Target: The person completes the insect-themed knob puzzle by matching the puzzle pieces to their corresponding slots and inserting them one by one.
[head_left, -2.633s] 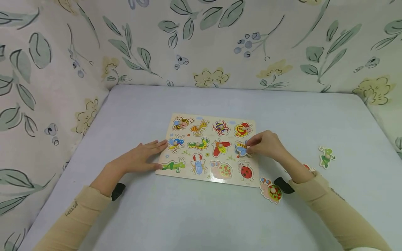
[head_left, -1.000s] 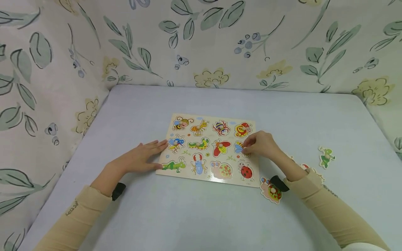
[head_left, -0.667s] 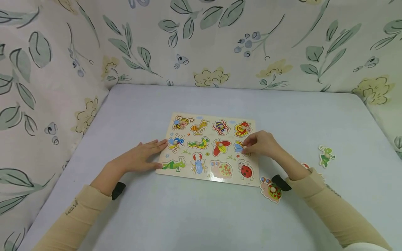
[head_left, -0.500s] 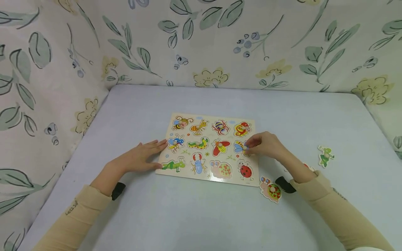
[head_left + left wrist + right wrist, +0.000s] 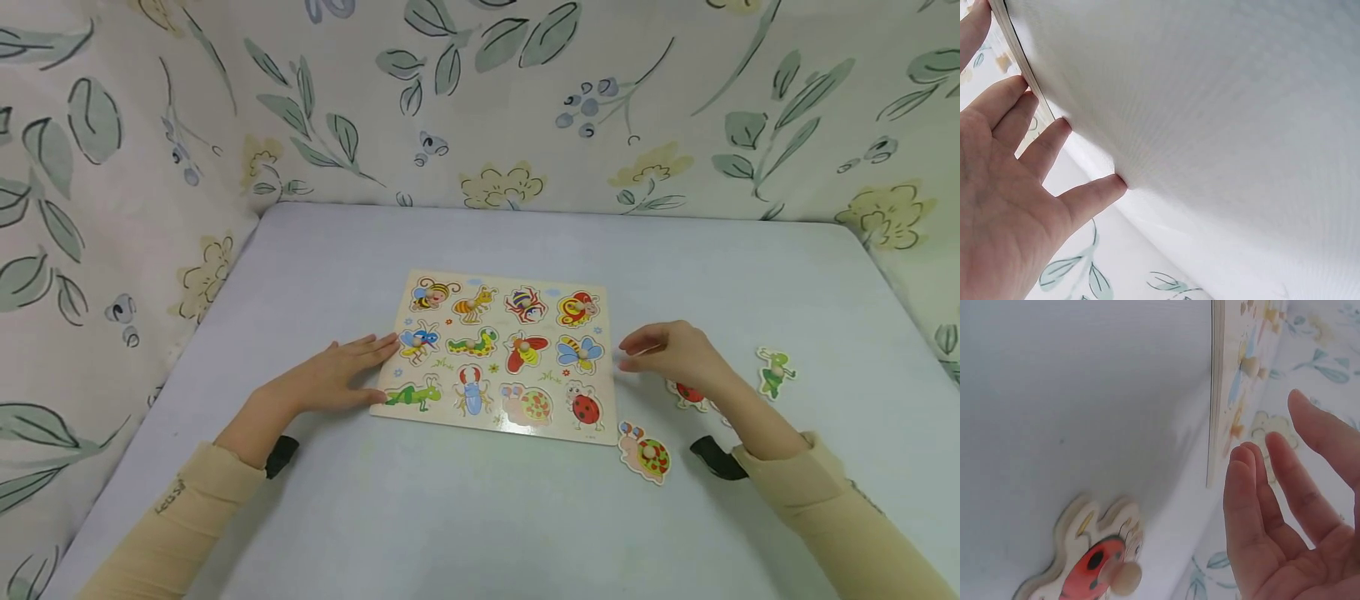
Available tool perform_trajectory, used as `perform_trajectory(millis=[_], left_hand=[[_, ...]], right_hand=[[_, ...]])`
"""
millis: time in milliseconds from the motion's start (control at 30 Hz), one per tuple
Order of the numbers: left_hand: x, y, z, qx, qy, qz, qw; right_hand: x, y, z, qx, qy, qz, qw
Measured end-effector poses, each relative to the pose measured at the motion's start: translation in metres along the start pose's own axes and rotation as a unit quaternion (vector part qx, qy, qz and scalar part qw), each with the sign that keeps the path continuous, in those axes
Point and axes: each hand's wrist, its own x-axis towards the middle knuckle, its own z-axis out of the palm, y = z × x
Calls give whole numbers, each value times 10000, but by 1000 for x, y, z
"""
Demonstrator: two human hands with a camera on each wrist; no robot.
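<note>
**Puzzle filling: bottom row apparently unfilled**

The left hand, fingers spread, touches the puzzle board, its long axis side to side. Just beside the near right corner lies the snail piece, head pointing away and left. The empty right hand, fingertips slightly parted, probably needs to pinch a knob next.

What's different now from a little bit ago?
The right hand let go of the blue-winged bee piece and moved right, off the puzzle board. The bee now sits in its spot, all in view. The left hand stayed at the board's left edge, and the loose snail piece and green bug piece stayed where they were.
</note>
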Motion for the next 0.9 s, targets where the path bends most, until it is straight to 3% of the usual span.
perform_trajectory(millis=[667,900], left_hand=[[0,1,-1,3,-26,17,10000],[-1,2,-2,-42,8,73,10000]], right_hand=[[-38,45,-27,275,182,282,9991],[-46,58,-33,54,331,389,9987]])
